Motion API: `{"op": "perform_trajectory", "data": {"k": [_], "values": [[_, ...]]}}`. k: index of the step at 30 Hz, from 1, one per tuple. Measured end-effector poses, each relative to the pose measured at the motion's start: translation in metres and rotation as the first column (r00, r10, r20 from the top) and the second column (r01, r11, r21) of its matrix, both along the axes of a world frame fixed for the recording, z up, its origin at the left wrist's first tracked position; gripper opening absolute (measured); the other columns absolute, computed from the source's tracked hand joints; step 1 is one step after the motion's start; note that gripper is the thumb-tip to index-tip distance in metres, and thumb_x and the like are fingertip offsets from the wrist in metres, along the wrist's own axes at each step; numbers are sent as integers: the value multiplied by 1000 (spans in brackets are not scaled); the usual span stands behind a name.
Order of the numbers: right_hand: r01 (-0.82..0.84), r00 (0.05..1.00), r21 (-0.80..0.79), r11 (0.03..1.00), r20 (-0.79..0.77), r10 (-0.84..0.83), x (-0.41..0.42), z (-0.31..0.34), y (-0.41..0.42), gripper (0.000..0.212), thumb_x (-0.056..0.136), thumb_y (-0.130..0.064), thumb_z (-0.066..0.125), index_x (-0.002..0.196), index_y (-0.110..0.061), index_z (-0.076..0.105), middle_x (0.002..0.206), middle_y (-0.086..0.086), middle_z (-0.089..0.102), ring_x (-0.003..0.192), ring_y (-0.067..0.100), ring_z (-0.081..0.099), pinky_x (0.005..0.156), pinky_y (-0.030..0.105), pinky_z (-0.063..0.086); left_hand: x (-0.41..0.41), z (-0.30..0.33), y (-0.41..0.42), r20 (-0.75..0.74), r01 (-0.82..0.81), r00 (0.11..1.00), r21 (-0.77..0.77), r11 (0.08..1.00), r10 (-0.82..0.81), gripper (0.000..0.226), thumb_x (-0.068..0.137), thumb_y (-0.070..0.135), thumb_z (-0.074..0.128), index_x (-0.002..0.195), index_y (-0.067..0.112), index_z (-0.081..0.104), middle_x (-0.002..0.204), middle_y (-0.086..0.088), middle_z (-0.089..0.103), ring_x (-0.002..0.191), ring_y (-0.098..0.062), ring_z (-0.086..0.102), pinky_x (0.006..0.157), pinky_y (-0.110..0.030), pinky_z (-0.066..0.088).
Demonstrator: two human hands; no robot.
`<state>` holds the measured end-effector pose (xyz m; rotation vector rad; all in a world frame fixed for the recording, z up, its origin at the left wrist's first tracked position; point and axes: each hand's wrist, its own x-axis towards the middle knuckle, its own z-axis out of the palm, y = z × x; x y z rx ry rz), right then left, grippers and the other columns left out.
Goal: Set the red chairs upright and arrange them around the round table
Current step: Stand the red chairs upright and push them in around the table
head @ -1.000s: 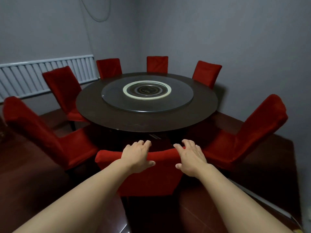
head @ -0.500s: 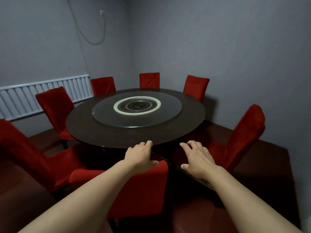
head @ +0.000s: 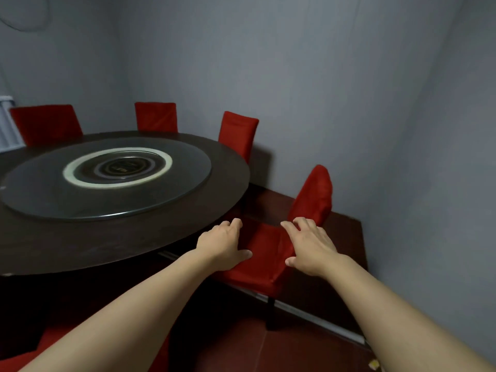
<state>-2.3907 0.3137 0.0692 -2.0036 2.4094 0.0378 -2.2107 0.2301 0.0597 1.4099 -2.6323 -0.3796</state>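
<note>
Here, both arms reached forward from the near edge toward a red chair (head: 271,253) that stood upright at the right side of the round table (head: 128,232), its seat pointing toward the table and its back (head: 314,194) rising on the far right, near the grey wall (head: 349,103). The left hand (head: 222,245) lay over the near left part of the seat, fingers spread and only lightly bent, thumb stretched along the red cloth; it held nothing, and whether it pressed the seat or merely hovered just above could not be told. The right hand (head: 311,245) was likewise open with relaxed fingers, in front of the seat's right edge and the foot of the back, gripping nothing. A dark chair leg (head: 270,312) showed beneath the seat on the reddish floor (head: 295,350). On the table sat a glass turntable (head: 107,178) with a pale ring at its centre. Three more red chairs stood upright at the far side: one at far left (head: 45,123), one in the middle (head: 155,116), and one at far right (head: 237,132), all close to the table's rim. A strip of red upholstery (head: 16,362) showed at the near left corner.
</note>
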Motion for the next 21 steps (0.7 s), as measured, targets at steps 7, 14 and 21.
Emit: {"op": "perform_trajectory", "data": {"k": [7,14,21], "values": [[57,998,13,998,23,-57,-96,-10,-41,83,84,-38,67,149,-23,17,151,8,22,141,26,18,114,42,23,-92,-14,-45,53,47,997,58,997,-50,68,83,52,62,137,20,33,126,-2,48,114,-22,52,87,-37,46],[27,999,18,999,46,-28,-204,-29,-87,71,91,-28,59,149,-21,18,151,9,22,140,27,18,114,43,22,-197,-28,-80,87,24,996,72,997,-30,68,83,52,62,136,20,34,125,-2,49,111,-22,54,83,-36,47],[-99,994,50,994,59,96,-331,-47,-148,71,90,-24,61,148,-22,20,150,9,24,140,27,20,114,43,22,-316,-49,-102,111,-122,988,101,987,110,68,83,53,62,136,21,34,124,-2,50,112,-22,54,89,-38,47]]}}
